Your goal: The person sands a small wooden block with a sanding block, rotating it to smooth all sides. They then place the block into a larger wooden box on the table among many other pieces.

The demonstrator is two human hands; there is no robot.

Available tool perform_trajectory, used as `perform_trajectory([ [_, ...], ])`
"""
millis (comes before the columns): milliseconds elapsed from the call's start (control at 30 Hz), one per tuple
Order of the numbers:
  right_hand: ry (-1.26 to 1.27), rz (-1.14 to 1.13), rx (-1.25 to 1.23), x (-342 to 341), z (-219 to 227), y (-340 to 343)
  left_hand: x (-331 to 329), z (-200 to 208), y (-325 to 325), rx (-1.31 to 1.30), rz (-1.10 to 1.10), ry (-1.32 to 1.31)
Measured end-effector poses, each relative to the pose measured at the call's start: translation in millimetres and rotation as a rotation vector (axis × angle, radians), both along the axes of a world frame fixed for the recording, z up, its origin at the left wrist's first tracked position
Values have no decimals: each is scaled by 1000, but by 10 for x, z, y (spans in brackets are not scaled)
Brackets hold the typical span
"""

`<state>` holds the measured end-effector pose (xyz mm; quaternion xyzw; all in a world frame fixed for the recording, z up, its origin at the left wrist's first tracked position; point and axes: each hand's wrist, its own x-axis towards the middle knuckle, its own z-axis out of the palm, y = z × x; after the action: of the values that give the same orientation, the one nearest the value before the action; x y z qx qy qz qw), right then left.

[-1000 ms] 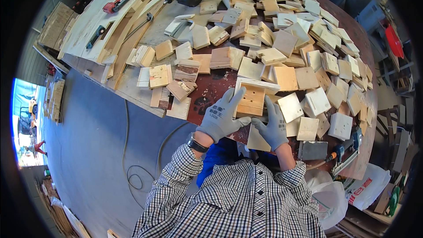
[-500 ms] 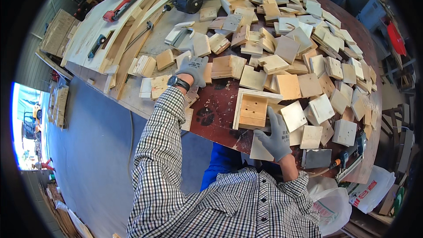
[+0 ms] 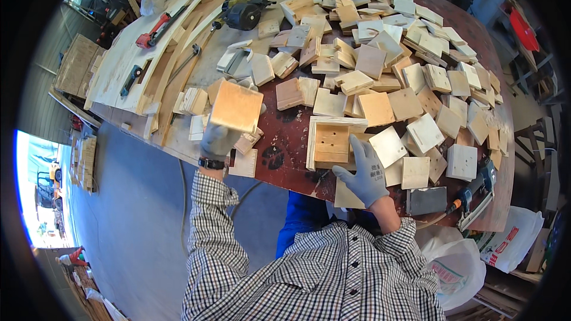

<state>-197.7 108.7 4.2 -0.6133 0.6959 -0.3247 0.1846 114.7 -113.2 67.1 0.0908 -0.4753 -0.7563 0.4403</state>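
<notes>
My left hand [image 3: 219, 140], in a grey work glove, is closed around a square wooden block [image 3: 237, 107] and holds it up over the table's left part. The block hides most of those fingers. My right hand [image 3: 367, 173], gloved too, rests beside an L-shaped wooden corner frame [image 3: 311, 142]. Its thumb and fingers are spread apart, with the fingertips at the right edge of a wooden block [image 3: 331, 143] that sits inside the frame. A pale board [image 3: 347, 197] lies partly under that hand at the table's front edge.
Many loose wooden blocks [image 3: 372, 62] cover the dark red table [image 3: 285, 169]. A nail gun [image 3: 485, 184] and a dark grey block [image 3: 426, 201] lie at the front right. A black power tool [image 3: 245, 15], long planks [image 3: 178, 53] and a red tool [image 3: 156, 30] lie toward the back left.
My left hand has taken a wooden block from the table and brought it up and nearer to me. My right hand has stayed beside the corner frame. The whole view has shifted slightly.
</notes>
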Motion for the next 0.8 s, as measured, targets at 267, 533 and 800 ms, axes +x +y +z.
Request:
perform_trajectory([
  [267, 287, -5, -110, 46, -48, -44, -33, 53, 461, 167, -175, 190],
  [533, 268, -29, -369, -12, -155, -33, -586, 172, 1044, -31, 257, -381],
  [800, -38, -301, -396, -293, 98, 598, -1147, 370, 1555, -759, 502, -1130],
])
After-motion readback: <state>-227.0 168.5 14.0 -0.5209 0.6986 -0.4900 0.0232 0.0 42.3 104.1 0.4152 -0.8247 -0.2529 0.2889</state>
